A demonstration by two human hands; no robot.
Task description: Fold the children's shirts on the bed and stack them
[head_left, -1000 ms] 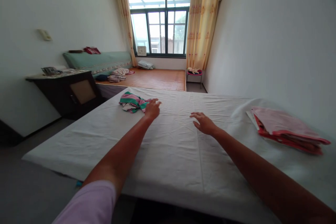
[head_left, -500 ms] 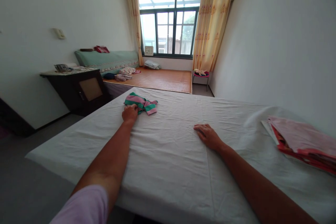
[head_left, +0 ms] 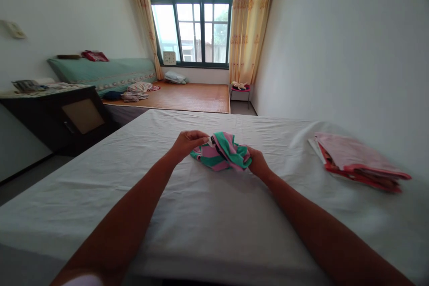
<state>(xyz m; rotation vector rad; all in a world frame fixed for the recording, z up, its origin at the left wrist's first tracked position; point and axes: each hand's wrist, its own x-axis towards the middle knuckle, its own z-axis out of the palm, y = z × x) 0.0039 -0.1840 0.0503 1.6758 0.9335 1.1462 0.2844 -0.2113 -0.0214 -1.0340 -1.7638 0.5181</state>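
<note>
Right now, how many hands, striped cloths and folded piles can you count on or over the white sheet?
Hands: 2, the left hand and the right hand
Striped cloth: 1
Folded pile: 1
Total: 4

Matt cloth bundle (head_left: 219,156), creased fabric sheet (head_left: 208,219) (also matt)

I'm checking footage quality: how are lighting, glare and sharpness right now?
Head view: daylight bleaches the window; head view: the white sheet darkens toward its near edge; head view: the striped cloth looks slightly blurred, and the folded pink cloth at right seems soft.
</note>
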